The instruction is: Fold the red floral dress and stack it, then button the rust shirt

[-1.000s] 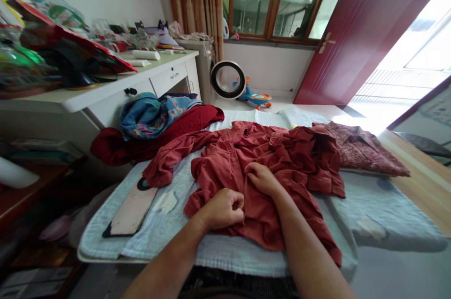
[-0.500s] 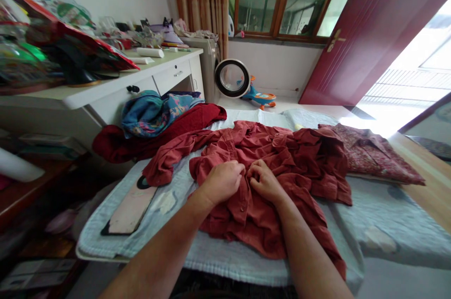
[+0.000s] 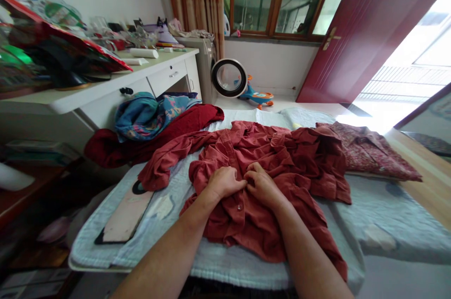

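A rust-red button shirt (image 3: 253, 233) lies rumpled across a pale blue padded cloth (image 3: 207, 261), its sleeves out to both sides. Over the middle of its front, my left hand (image 3: 225, 182) pinches the fabric along the button edge. My right hand (image 3: 260, 184) is closed on the same edge, its fingers bent and nearly touching the left thumb. One button shows just below the hands. The fingertips partly hide the cloth between them.
Left of the shirt lies a flat pinkish board (image 3: 123, 219). Behind it are a dark red garment (image 3: 190, 123) and a blue patterned cloth (image 3: 137, 116). A folded floral garment (image 3: 377, 151) sits at the right. A white desk (image 3: 137, 76) stands at the left.
Both hands have moved slightly down the shirt front and closer together. The left thumb now points toward the right fingers. The camera view has shifted slightly.
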`<control>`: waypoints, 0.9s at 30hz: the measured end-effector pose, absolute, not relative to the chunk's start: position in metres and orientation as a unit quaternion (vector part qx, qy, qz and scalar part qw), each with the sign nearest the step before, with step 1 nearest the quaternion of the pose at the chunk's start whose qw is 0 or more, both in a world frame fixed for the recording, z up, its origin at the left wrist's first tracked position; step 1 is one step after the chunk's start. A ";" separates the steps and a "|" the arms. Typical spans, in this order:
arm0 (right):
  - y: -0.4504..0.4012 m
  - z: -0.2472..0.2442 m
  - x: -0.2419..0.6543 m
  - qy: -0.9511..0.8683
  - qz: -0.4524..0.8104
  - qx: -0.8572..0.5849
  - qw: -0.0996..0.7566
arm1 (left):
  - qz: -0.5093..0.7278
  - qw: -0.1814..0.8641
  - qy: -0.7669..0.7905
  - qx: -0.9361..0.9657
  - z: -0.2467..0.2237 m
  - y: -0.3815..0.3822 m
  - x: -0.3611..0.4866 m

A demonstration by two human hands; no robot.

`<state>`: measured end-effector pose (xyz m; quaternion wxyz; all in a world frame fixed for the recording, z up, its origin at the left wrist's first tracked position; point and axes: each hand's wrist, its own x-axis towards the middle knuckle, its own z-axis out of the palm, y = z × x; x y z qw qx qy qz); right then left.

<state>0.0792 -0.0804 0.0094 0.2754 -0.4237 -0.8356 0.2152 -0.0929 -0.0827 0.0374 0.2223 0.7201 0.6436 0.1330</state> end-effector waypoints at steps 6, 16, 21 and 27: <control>-0.083 0.014 0.079 -0.821 0.155 -0.469 0.287 | 0.084 0.276 0.600 0.746 0.036 -0.079 -0.103; -0.086 0.021 0.072 -0.823 0.144 -0.508 0.208 | 0.205 0.287 0.582 0.733 0.032 -0.080 -0.104; -0.083 0.017 0.073 -0.816 0.163 -0.520 0.191 | 0.405 0.320 0.498 0.697 0.039 -0.089 -0.092; -0.079 0.015 0.079 -0.754 0.269 -0.515 0.306 | 0.400 0.311 0.461 0.729 0.027 -0.092 -0.082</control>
